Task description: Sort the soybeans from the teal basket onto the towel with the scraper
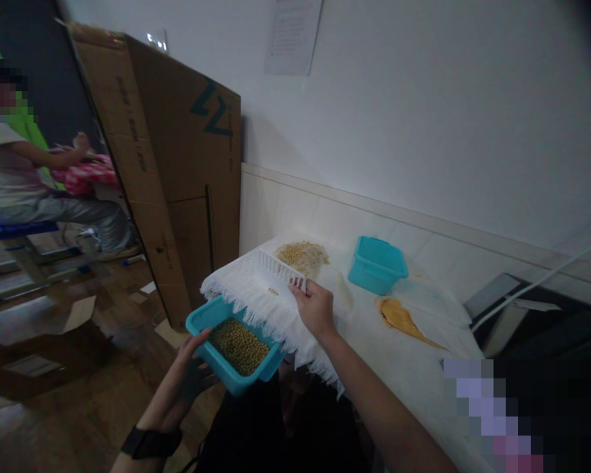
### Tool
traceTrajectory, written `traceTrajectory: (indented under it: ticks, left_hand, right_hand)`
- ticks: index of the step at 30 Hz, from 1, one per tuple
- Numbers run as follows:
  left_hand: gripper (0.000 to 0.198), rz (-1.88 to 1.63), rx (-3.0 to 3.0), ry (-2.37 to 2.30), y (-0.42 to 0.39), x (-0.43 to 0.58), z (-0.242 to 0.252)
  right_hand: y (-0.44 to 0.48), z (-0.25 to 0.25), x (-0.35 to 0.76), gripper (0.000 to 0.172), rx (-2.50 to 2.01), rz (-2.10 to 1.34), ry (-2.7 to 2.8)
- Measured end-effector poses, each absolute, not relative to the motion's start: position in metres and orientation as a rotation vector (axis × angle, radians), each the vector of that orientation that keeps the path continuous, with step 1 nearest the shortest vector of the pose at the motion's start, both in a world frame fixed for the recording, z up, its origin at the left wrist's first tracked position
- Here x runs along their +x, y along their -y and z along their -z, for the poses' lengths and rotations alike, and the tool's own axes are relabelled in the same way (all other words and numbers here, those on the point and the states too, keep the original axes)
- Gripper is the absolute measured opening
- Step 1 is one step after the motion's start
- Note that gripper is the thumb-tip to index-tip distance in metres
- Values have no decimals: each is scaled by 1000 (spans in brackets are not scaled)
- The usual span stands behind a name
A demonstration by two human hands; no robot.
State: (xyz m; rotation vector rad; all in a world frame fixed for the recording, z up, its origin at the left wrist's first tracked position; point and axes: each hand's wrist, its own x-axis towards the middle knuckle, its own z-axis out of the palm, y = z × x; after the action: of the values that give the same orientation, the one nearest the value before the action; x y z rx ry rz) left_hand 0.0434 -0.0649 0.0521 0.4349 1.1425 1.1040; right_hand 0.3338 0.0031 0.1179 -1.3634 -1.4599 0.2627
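Note:
My left hand (180,378) grips the left side of a teal plastic basin (235,383), thumb on the rim. Yellowish and greenish beans (241,348) lie inside it. The basin is at the table's front edge, partly beneath the fringe of a white cloth (256,305). My right hand (318,307) pinches the right end of a white slotted plastic piece (280,268), perhaps a small basket, at the cloth; its full shape is hard to make out. A few loose beans (272,291) show just in front of the slots.
Behind the slotted piece is a heap of pale beans (303,255). A second teal basin (375,266) and a flat yellow-brown thing with a tapering tail (401,317) are farther right. A tall cardboard box (187,151) stands left; a person (34,157) sits beyond it.

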Motion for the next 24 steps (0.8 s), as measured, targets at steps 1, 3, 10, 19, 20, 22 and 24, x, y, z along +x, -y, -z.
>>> traceTrajectory:
  ticks: [1,3,10,19,20,22,24]
  left_hand:
    - [68,-1106,433,-1144,65,44,-53]
    - [71,-1116,419,-1154,65,44,-54]
    - [89,-1087,402,-1096,62,40,-46]
    - [82,-1115,412,-1121,64,44,-47]
    - [83,-1104,410,-1117,64,44,-46]
    - [84,-1089,411,-1113,64,43,-46]
    - [85,-1092,412,-1117,64,43,-47]
  right_hand:
    - [-2,-118,333,18,-1357,-267,1465]
    - [1,-119,332,19,-1349,-277,1479]
    - [12,-124,328,15,-1268,-366,1491]
    - [57,-131,313,22,-1185,-495,1569]
    - [58,-133,313,23,-1177,-506,1563]
    - [53,-137,320,22,-1178,-484,1530]
    - [39,-142,333,22,-1202,-424,1473]
